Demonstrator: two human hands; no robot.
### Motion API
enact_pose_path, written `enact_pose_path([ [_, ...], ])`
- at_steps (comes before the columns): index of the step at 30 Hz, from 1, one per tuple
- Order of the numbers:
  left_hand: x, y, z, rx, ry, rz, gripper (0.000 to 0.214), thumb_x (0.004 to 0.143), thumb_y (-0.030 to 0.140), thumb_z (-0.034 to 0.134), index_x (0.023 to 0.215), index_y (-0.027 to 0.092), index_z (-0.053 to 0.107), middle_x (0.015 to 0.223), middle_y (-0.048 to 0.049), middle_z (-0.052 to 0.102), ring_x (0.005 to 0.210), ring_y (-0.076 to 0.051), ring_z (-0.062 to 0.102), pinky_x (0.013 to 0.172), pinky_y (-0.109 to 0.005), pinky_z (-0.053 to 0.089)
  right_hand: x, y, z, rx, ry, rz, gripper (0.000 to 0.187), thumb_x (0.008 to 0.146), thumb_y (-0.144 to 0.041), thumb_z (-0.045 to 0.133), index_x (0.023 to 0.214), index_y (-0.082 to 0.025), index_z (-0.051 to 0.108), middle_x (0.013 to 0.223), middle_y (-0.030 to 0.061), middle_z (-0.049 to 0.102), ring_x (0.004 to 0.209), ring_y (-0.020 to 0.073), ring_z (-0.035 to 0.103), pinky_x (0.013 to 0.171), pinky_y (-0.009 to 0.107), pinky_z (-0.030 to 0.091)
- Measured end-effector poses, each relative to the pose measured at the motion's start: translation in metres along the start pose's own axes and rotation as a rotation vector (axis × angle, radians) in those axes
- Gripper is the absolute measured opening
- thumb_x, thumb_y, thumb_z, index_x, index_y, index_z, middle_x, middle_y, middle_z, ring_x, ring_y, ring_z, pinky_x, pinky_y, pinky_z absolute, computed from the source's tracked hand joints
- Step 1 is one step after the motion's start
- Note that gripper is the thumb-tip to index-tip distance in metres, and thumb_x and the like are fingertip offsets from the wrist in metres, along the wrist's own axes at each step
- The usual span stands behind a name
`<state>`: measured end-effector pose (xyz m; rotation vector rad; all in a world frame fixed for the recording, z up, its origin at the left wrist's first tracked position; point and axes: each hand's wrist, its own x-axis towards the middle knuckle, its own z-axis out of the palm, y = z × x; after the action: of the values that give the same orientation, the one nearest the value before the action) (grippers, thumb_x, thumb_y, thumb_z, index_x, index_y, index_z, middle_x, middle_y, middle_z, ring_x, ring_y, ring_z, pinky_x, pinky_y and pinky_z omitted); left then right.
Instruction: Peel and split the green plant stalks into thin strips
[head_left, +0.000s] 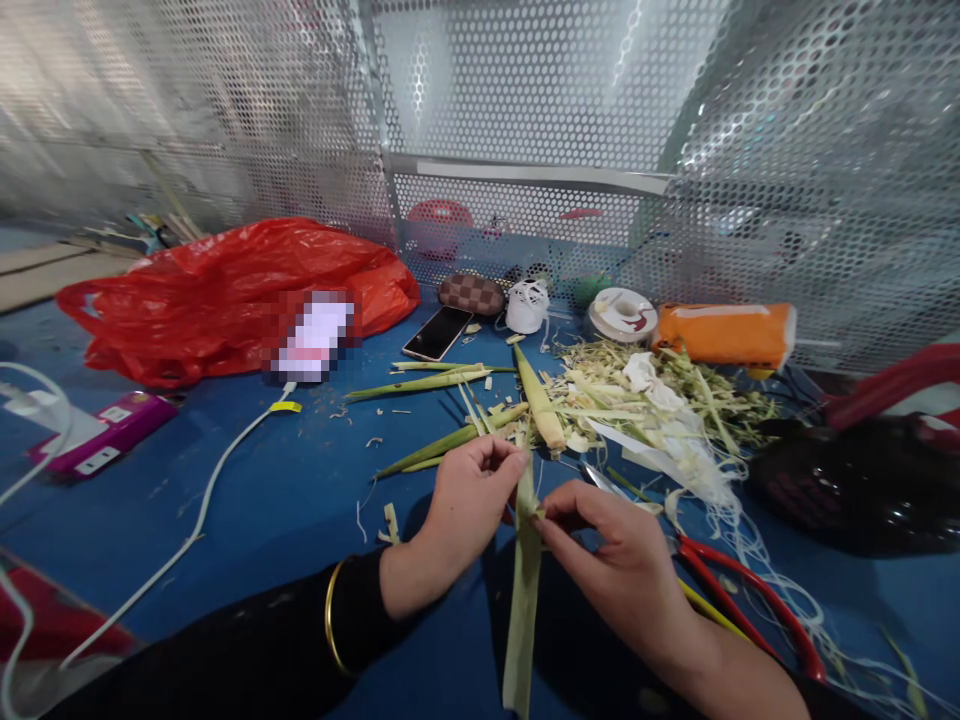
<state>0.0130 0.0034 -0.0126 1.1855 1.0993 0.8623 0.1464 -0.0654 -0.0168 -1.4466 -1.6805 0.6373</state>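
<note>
While both hands (463,508) (626,550) pinch a leaf strip (524,590), the yellow cable tag (287,407) is unreadable.

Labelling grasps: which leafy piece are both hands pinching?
The long, flat central strip, pinched by left hand and right hand; the thicker pointed pieces lie ahead, unheld.

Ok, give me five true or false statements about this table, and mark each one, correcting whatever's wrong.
1. The left hand and right hand both pinch the long leaf strip. True.
2. The gold bangle is on the right sleeve. False: the gold bangle circles the left sleeve.
3. In the picture, the red plastic bag lies left of the checkered case. True.
4. The left hand holds the red-handled scissors. False: the red-handled scissors lie on the blue table, partly hidden by the right hand.
5. The white roll is beside the orange packet. True.
</note>
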Motion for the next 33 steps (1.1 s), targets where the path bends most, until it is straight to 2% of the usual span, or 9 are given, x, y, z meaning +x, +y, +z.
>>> enact_pose_path([
  [2, 0.000, 0.001, 0.000, -0.003, 0.009, 0.005, 0.018, 0.076, 0.029, 0.060, 0.066, 0.015, 0.056, 0.049, 0.0070, 0.049, 0.040, -0.006, 0.043, 0.039, -0.015, 0.036, 0.000, 0.000, 0.001, -0.009, -0.007, -0.004, 0.009, 0.083, -0.020, 0.055, 0.076, -0.021, 0.061, 0.069, 0.0000, 0.064, 0.063, 0.0145, 0.060, 0.060, 0.026, 0.046],
  [5, 0.000, 0.001, 0.000, -0.004, 0.018, 0.028, 0.017, 0.076, 0.030, 0.061, 0.068, 0.015, 0.057, 0.052, 0.0065, 0.050, 0.042, -0.006, 0.044, 0.039, -0.016, 0.038, 0.001, 0.000, 0.005, 0.092, -0.058, 0.124, 0.003, 0.080, -0.022, 0.059, 0.077, -0.021, 0.058, 0.068, -0.0012, 0.063, 0.060, 0.0138, 0.059, 0.057, 0.024, 0.046],
  [8, 0.001, 0.000, 0.000, -0.008, 0.020, 0.023, 0.016, 0.076, 0.030, 0.060, 0.070, 0.015, 0.057, 0.052, 0.0058, 0.051, 0.040, -0.006, 0.045, 0.038, -0.016, 0.039, 0.003, -0.001, 0.007, 0.194, -0.090, 0.234, 0.009, 0.078, -0.025, 0.061, 0.071, -0.021, 0.056, 0.062, -0.0031, 0.058, 0.055, 0.0123, 0.054, 0.051, 0.022, 0.042],
  [11, 0.001, 0.001, 0.000, -0.049, 0.017, 0.017, 0.018, 0.077, 0.032, 0.060, 0.070, 0.015, 0.057, 0.051, 0.0057, 0.051, 0.039, -0.006, 0.045, 0.038, -0.016, 0.039, 0.006, 0.000, 0.005, 0.260, -0.057, 0.291, 0.015, 0.076, -0.028, 0.061, 0.065, -0.020, 0.056, 0.059, -0.0031, 0.055, 0.054, 0.0124, 0.051, 0.050, 0.023, 0.041],
  [13, 0.000, 0.002, -0.001, -0.082, -0.034, 0.006, 0.023, 0.077, 0.036, 0.060, 0.070, 0.015, 0.057, 0.052, 0.0044, 0.053, 0.042, -0.007, 0.048, 0.038, -0.016, 0.039, 0.009, 0.001, 0.002, 0.319, -0.032, 0.342, 0.017, 0.074, -0.032, 0.062, 0.065, -0.020, 0.056, 0.058, -0.0023, 0.057, 0.054, 0.0133, 0.053, 0.052, 0.025, 0.044],
  [16, -0.003, 0.004, 0.000, -0.060, -0.151, -0.031, 0.026, 0.070, 0.039, 0.069, 0.069, 0.015, 0.059, 0.057, 0.0030, 0.056, 0.048, -0.009, 0.052, 0.041, -0.018, 0.042, 0.013, 0.002, -0.002, 0.386, 0.010, 0.393, 0.020, 0.072, -0.036, 0.064, 0.064, -0.020, 0.055, 0.057, -0.0014, 0.058, 0.053, 0.0140, 0.055, 0.051, 0.027, 0.047],
  [20, -0.006, 0.004, 0.001, -0.028, -0.197, -0.065, 0.023, 0.069, 0.035, 0.070, 0.065, 0.015, 0.058, 0.057, 0.0031, 0.056, 0.049, -0.009, 0.052, 0.044, -0.019, 0.044, 0.015, 0.003, -0.005, 0.362, 0.075, 0.368, 0.021, 0.073, -0.037, 0.065, 0.065, -0.019, 0.058, 0.055, -0.0019, 0.058, 0.050, 0.0123, 0.053, 0.047, 0.025, 0.046],
  [27, -0.006, 0.003, 0.002, 0.037, -0.132, -0.048, 0.017, 0.074, 0.028, 0.063, 0.065, 0.014, 0.059, 0.056, 0.0023, 0.057, 0.048, -0.009, 0.052, 0.045, -0.018, 0.044, 0.012, 0.005, -0.002, 0.283, 0.043, 0.298, 0.021, 0.077, -0.037, 0.063, 0.067, -0.019, 0.057, 0.059, -0.0010, 0.058, 0.053, 0.0134, 0.054, 0.049, 0.025, 0.046],
  [33, -0.007, 0.006, 0.002, 0.043, -0.121, -0.029, 0.017, 0.074, 0.028, 0.062, 0.065, 0.014, 0.059, 0.055, 0.0030, 0.056, 0.046, -0.008, 0.051, 0.043, -0.018, 0.044, 0.010, 0.002, -0.004, 0.109, 0.103, 0.177, 0.019, 0.081, -0.029, 0.059, 0.064, -0.020, 0.057, 0.057, -0.0028, 0.056, 0.052, 0.0118, 0.050, 0.048, 0.022, 0.041],
])
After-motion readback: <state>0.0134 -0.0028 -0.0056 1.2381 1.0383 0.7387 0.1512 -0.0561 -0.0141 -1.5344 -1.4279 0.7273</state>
